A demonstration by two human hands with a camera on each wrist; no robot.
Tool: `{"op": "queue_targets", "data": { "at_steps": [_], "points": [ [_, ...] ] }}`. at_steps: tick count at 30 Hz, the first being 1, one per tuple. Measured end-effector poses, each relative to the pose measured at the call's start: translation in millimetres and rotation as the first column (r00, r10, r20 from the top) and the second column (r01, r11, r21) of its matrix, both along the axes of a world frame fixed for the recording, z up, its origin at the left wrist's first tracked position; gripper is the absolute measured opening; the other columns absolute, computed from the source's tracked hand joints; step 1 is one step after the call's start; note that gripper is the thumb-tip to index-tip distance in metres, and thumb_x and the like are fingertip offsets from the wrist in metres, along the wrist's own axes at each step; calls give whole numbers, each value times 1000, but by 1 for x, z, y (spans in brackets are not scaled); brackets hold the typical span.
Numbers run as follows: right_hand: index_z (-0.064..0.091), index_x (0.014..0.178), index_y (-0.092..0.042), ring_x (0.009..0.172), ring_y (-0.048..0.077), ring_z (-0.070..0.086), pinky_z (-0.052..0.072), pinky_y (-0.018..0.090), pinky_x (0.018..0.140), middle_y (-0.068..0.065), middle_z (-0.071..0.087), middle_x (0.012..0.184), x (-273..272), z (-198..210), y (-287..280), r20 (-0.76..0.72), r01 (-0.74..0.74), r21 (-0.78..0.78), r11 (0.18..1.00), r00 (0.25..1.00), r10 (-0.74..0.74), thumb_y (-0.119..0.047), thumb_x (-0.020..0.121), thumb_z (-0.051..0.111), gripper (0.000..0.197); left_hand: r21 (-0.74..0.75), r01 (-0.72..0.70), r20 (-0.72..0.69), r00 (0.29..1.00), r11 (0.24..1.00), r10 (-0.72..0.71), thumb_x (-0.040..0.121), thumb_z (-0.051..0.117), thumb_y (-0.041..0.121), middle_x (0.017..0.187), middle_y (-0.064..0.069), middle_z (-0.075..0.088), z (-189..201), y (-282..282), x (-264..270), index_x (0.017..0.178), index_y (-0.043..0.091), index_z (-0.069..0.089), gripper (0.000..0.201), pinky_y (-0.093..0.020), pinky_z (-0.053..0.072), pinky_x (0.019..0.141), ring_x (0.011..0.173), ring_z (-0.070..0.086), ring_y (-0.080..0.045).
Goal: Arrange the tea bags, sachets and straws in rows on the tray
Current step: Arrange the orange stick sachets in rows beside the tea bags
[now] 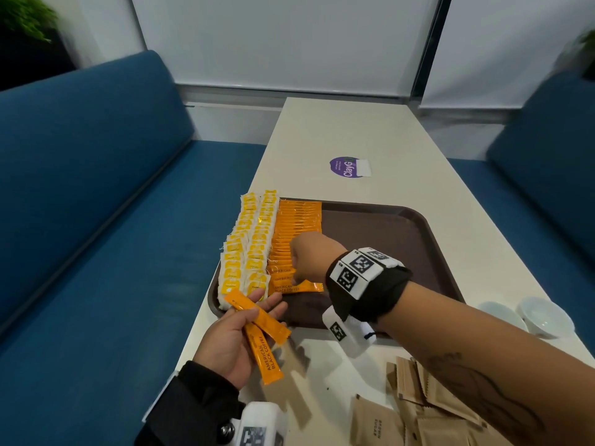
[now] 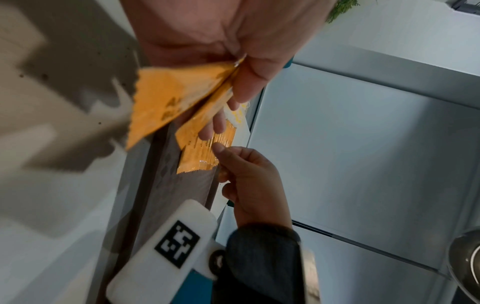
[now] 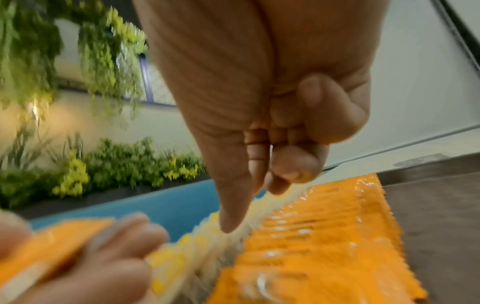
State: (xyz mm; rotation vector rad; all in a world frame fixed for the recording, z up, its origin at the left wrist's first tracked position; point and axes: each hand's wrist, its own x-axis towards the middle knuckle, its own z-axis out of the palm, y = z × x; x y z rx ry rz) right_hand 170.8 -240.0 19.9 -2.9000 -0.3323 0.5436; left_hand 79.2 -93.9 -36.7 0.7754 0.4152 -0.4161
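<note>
The left hand [image 1: 225, 341] lies palm up over the table's [image 1: 370, 130] near left edge, fingers and thumb curled round two orange coffee sachets [image 1: 260, 329] that cross each other in the palm; one reads "American Black Coffee". The right hand [image 1: 306, 255] hovers over the tray [image 1: 402, 233], most fingers curled into the palm, with one finger stretched down over the rows on the tray. Whether it grips anything cannot be told.

The brown tray sits toward the table's left edge. Along the tray's left side run two overlapping rows of yellow-and-white tea bags [image 1: 248, 246], the outer row overhanging the tray rim. Just beside them, to the right, lies a long overlapping row of orange sachets [image 1: 297, 220], reaching from the far rim nearly to the near rim. The tray's right half is bare brown surface.

On the table's near right corner lie loose brown sugar packets [image 1: 418, 410]. Two small white bowls [image 1: 544, 317] stand at the right edge, and a purple round sticker [image 1: 346, 167] sits beyond the tray.
</note>
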Motion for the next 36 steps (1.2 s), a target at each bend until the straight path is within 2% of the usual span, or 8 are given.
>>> {"op": "queue_targets", "data": {
  "at_steps": [7, 13, 17, 21, 25, 28, 31, 36],
  "points": [
    [70, 89, -10, 74, 8, 59, 51, 32, 69, 3, 70, 86, -62, 11, 6, -123, -66, 316, 946, 986, 110, -28, 68, 83, 30, 48, 58, 101, 993, 997, -62, 87, 24, -9, 87, -9, 72, 7, -8, -1, 113, 11, 58, 48, -34, 56, 61, 67, 64, -22],
    [58, 69, -7, 68, 17, 52, 43, 28, 57, 7, 56, 74, -67, 2, 0, -34, 40, 438, 898, 999, -28, -11, 76, 69, 14, 138, 129, 191, 969, 982, -155, 85, 24, -16, 99, -16, 69, 19, -11, -8, 117, 4, 57, 50, -46, 43, 93, 86, 61, -29],
    [64, 72, -6, 66, 12, 65, 57, 29, 61, 6, 66, 74, -75, 3, -9, -89, 108, 726, 679, 994, -63, 0, 71, 78, 15, 176, 85, 124, 986, 981, -107, 93, 29, -10, 89, -9, 70, 17, -5, -6, 107, 8, 60, 39, -35, 55, 60, 70, 68, -21],
    [62, 79, 2, 53, -1, 62, 47, 12, 50, 6, 60, 70, -76, 5, -18, -189, 167, 892, 419, 982, 12, 22, 76, 61, 20, 217, 84, 99, 989, 973, -108, 94, 47, 13, 84, -10, 63, 17, -4, -9, 108, 7, 61, 21, -16, 38, 34, 49, 57, -9],
    [67, 70, -8, 76, 5, 60, 52, 20, 69, 2, 60, 82, -71, -4, -20, -41, 16, 873, 488, 998, 42, 10, 72, 72, 20, 273, 93, 131, 982, 957, -133, 89, 53, 0, 68, -6, 57, 19, -6, -7, 103, 7, 61, 18, -13, 32, 32, 45, 52, -6],
    [70, 83, -13, 83, 21, 60, 53, 39, 78, 9, 64, 88, -63, -9, -25, -161, 149, 885, 442, 987, -12, 6, 85, 62, 21, 334, 39, 182, 978, 942, -105, 86, 55, -5, 66, -6, 55, 19, -3, -6, 104, 7, 60, 22, -14, 32, 33, 45, 53, -6],
    [67, 96, -11, 70, 10, 58, 49, 22, 65, 4, 64, 82, -57, -3, -33, -349, 342, 853, 394, 935, -57, -9, 93, 55, 13, 377, -36, 211, 976, 925, -48, 85, 57, -5, 65, -7, 57, 18, 0, -4, 99, 8, 59, 20, -14, 33, 33, 46, 57, -7],
    [69, 91, -16, 62, 6, 56, 38, 16, 47, 5, 65, 81, -54, 5, -45, -323, 275, 716, 641, 945, -45, -23, 82, 71, 11, 376, -79, 212, 977, 923, -2, 87, 56, -2, 76, -11, 61, 19, 3, -1, 96, 9, 57, 15, -14, 34, 33, 51, 62, -9]
  ]
}}
